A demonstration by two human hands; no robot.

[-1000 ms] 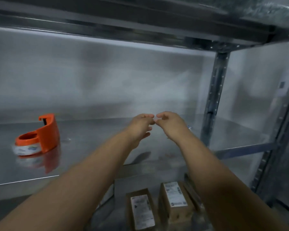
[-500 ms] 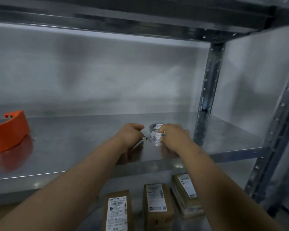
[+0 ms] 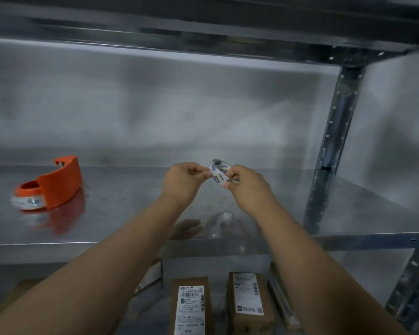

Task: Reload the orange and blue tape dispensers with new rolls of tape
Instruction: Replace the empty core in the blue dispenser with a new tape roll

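Tape roll [image 3: 219, 173] pinched between both hands above the metal shelf [image 3: 131, 213], probably to pick its loose end free. Left hand [image 3: 182, 181] closed on the near rim, right hand [image 3: 248, 187] curled round the far side. Orange tape dispenser [image 3: 55, 184] well apart, leftward. Blue dispenser unseen. Labelled cartons [image 3: 191, 308] below; grey wall [image 3: 179, 105] behind.

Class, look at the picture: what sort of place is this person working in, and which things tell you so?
Probably a stockroom or warehouse: bare metal shelving on a perforated steel upright, with labelled cardboard boxes stored below.
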